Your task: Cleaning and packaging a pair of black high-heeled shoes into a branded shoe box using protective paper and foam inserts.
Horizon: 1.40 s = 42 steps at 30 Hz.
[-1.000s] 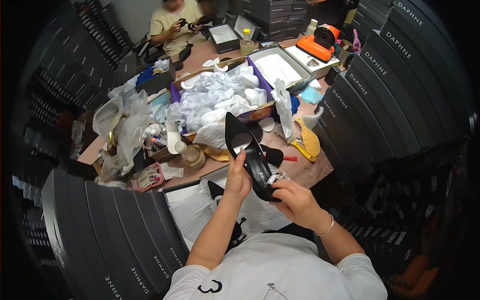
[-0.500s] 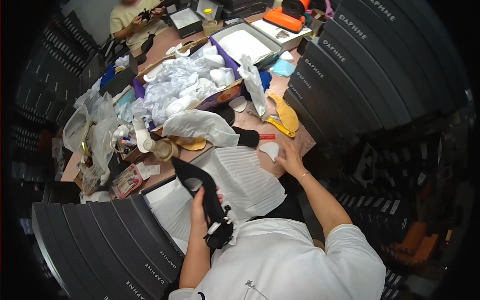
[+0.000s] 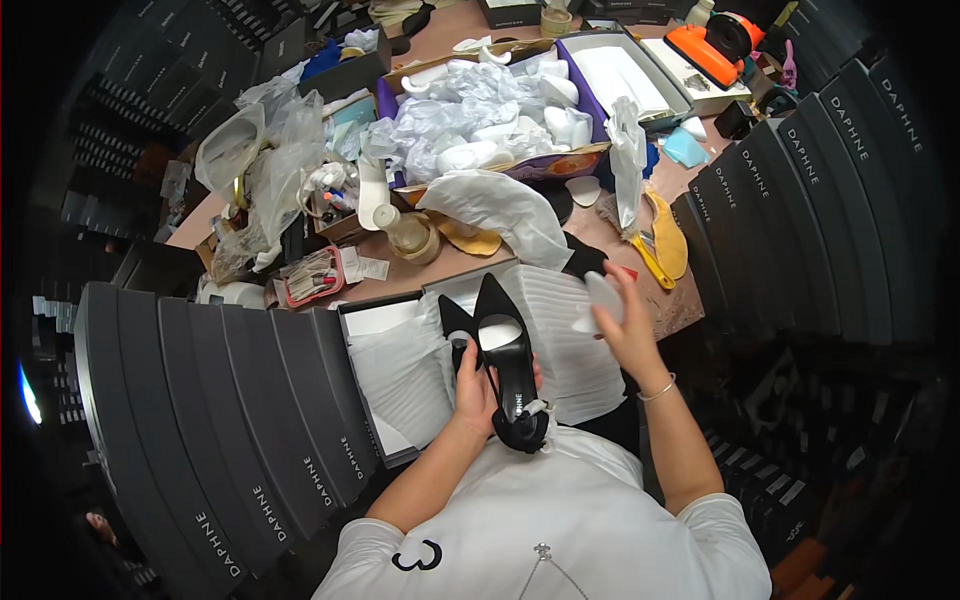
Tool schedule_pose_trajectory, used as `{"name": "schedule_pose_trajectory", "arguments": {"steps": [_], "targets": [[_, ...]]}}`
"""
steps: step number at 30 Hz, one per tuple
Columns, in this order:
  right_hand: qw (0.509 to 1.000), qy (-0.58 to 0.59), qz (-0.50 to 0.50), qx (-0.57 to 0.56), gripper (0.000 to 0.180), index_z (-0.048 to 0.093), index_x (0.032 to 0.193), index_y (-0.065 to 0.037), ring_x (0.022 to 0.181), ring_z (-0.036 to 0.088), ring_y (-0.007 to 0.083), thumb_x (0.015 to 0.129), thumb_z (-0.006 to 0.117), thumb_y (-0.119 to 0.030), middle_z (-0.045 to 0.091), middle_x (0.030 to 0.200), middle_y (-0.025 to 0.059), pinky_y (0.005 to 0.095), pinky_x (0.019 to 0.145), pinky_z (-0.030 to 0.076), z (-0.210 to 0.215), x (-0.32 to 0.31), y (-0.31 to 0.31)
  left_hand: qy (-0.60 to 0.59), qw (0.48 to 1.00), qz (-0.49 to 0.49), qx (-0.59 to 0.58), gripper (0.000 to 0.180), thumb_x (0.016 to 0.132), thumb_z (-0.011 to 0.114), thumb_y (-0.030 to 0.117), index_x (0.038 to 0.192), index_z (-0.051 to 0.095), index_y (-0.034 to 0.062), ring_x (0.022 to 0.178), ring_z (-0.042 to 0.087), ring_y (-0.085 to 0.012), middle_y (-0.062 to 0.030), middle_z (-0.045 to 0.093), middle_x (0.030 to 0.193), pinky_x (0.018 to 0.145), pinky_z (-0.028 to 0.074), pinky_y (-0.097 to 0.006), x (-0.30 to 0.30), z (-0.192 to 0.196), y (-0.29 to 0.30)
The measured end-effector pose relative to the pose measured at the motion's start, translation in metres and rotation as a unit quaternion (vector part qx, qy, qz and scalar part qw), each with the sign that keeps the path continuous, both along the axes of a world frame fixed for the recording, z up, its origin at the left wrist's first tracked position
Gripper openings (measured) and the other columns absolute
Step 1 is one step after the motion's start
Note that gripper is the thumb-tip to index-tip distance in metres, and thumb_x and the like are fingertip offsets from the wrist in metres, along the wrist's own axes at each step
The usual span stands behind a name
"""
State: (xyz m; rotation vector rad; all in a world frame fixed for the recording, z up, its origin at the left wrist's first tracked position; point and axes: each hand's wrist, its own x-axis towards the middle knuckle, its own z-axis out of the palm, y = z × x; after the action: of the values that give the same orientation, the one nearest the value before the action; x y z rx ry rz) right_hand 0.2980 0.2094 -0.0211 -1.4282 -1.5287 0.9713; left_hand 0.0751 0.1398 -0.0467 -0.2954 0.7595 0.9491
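Observation:
My left hand grips a black pointed high-heel shoe by its side, toe pointing away from me, held over an open shoe box lined with white tissue paper. A second black shoe lies just to its left in the box. My right hand is raised to the right of the shoe and holds a small white pad between its fingers.
Stacks of dark shoe boxes rise at my left and at my right. The brown table carries crumpled white paper, plastic bags, tape rolls, yellow insoles and an orange tool.
My view swung from the table down to my lap. The left hand carried the shoe over the open box. The right hand picked a white pad off the table and lifted it.

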Motion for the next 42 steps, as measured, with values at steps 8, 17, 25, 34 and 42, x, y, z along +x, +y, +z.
{"name": "schedule_pose_trajectory", "arguments": {"steps": [8, 17, 25, 34, 42], "targets": [[0.955, -0.169, 0.179, 0.165, 0.043, 0.059, 0.118, -0.008, 0.099, 0.058, 0.0341, 0.078, 0.072, -0.012, 0.060, 0.109, 0.0143, 0.0410, 0.086, 0.047, -0.020, -0.107, -0.015, 0.056, 0.995, 0.077, 0.015, 0.072, 0.092, 0.030, 0.069, 0.118, 0.052, 0.0060, 0.080, 0.061, -0.0251, -0.0117, 0.061, 0.093, 0.069, 0.052, -0.041, -0.045, 0.022, -0.045], [0.746, -0.360, 0.434, 0.355, 0.010, 0.058, 0.086, -0.009, 0.068, 0.060, 0.0191, 0.081, 0.056, -0.018, 0.059, 0.072, 0.0029, 0.0317, 0.062, 0.043, -0.013, -0.144, -0.051, 0.107, 0.992, 0.057, 0.038, 0.073, 0.092, 0.025, 0.070, 0.125, 0.048, 0.0090, 0.084, 0.060, -0.0256, -0.0103, 0.061, 0.104, 0.072, 0.050, -0.040, -0.033, 0.019, -0.083], [0.897, -0.131, 0.390, 0.164, 0.017, 0.056, 0.094, -0.005, 0.063, 0.060, 0.0172, 0.079, 0.063, -0.004, 0.057, 0.072, 0.0050, 0.0303, 0.056, 0.048, 0.029, -0.116, -0.077, 0.137, 0.979, 0.137, 0.058, 0.072, 0.090, 0.031, 0.072, 0.125, 0.052, 0.0119, 0.099, 0.056, -0.0204, -0.0059, 0.059, 0.109, 0.074, 0.048, -0.039, -0.034, 0.026, -0.076], [0.980, 0.069, 0.174, -0.067, 0.041, 0.049, 0.130, -0.005, 0.060, 0.050, 0.0060, 0.090, 0.056, -0.001, 0.054, 0.072, 0.0001, 0.0218, 0.053, 0.042, 0.041, -0.125, -0.100, 0.144, 0.982, 0.099, 0.073, 0.078, 0.093, 0.020, 0.070, 0.129, 0.048, 0.0075, 0.089, 0.059, -0.0212, -0.0092, 0.061, 0.109, 0.075, 0.051, -0.035, -0.046, 0.033, -0.078], [0.925, 0.235, 0.201, -0.220, 0.026, 0.063, 0.112, 0.001, 0.070, 0.065, 0.0159, 0.086, 0.061, 0.000, 0.067, 0.089, 0.0076, 0.0308, 0.059, 0.051, 0.031, -0.122, -0.092, 0.129, 0.982, 0.100, 0.094, 0.079, 0.091, 0.026, 0.072, 0.126, 0.048, 0.0050, 0.085, 0.056, -0.0190, -0.0085, 0.061, 0.104, 0.071, 0.048, -0.034, -0.048, 0.036, -0.084]]}}
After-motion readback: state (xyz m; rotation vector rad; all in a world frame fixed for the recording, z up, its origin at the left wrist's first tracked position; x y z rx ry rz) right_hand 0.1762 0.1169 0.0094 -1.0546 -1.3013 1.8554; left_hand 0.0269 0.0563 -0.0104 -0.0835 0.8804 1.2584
